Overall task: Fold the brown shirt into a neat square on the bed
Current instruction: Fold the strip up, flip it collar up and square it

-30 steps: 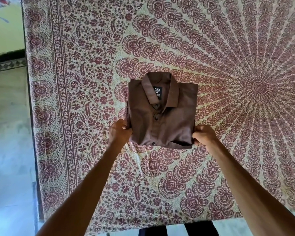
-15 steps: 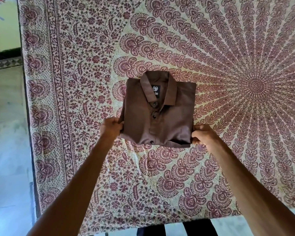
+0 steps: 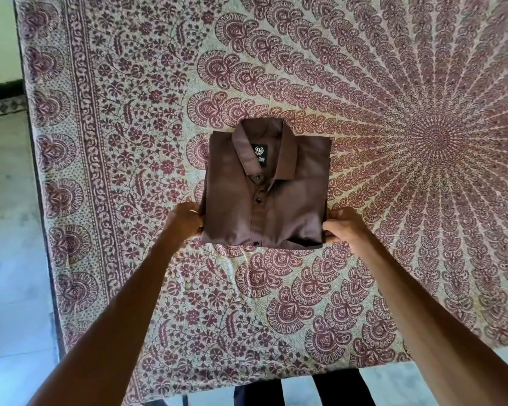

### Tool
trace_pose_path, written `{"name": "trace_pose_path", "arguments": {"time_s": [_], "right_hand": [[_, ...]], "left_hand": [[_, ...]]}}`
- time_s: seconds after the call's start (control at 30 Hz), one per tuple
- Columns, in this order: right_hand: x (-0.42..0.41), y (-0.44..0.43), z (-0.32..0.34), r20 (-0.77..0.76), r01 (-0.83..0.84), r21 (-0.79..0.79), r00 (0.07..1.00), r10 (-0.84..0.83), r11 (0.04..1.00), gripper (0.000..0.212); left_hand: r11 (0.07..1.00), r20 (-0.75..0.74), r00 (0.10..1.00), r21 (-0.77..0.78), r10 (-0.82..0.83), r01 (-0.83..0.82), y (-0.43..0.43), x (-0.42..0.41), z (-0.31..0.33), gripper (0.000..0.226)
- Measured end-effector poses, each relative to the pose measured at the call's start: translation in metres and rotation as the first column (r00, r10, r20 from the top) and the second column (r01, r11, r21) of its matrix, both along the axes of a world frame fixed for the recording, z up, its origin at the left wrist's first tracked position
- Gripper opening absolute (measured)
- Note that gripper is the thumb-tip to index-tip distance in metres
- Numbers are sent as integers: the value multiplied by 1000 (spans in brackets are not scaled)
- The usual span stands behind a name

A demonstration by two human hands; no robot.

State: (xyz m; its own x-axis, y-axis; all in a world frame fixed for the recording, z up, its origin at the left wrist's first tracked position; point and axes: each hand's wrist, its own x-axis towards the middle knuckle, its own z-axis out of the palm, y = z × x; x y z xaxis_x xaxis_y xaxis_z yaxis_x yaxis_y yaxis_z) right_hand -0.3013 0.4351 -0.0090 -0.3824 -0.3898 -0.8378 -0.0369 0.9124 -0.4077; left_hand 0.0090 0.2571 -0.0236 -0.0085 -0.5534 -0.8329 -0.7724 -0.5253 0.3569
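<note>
The brown shirt [image 3: 264, 197] is being held as a buttoned, nearly square bundle on the bed's patterned bedspread [image 3: 123, 118], just left of the large medallion's centre, with the collar [image 3: 288, 159] at its far edge. Its near-left corner is being pinched by the left hand [image 3: 185, 219], whose fingers are curled onto the fabric edge. Its near-right corner is being grasped likewise by the right hand [image 3: 345, 227]. A black label [image 3: 259, 153] is being shown inside the collar. Pale floor [image 3: 6, 230] is being seen at the left.

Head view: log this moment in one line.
folded brown button-up shirt: square, collar showing | left grip: pinches near-left corner | right grip: pinches near-right corner
</note>
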Motion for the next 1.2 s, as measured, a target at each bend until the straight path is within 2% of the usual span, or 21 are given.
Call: {"name": "trace_pose_path", "arguments": {"time_s": [0.17,0.27,0.37,0.53,0.63,0.73,0.87,0.93,1.03,1.2], "right_hand": [[-10,0,3,117,11,40,993,-15,999,13],[-5,-1,6,183,-27,13,983,24,1000,15],[4,1,8,212,31,-15,977,-27,999,12],[-1,10,7,350,70,-18,935,-59,997,9],[-4,9,1,444,77,-4,894,-67,997,18],[1,6,-1,382,77,-5,922,-69,997,12],[11,7,-12,137,-26,-13,990,27,1000,10],[11,8,-12,106,-30,-12,994,31,999,10],[6,7,-12,139,-61,-8,988,61,998,12],[1,-5,-9,33,-120,88,992,118,989,6]], "left_hand": [[986,-73,989,101,-126,133,1,-5,19,15],[972,-114,969,56,-221,228,6,-7,17,20],[955,-84,951,-28,-297,295,10,-8,16,24],[974,-106,968,-52,-226,222,10,-5,15,21],[987,-118,984,-103,-135,123,10,-2,13,19],[985,-114,981,-85,-156,147,12,-1,11,22],[954,-108,948,-65,-298,293,11,5,9,21],[929,-81,926,-52,-369,365,9,7,7,19],[923,-54,921,-21,-385,385,6,7,8,20],[878,-24,878,-8,-478,478,0,2,10,15]]}}
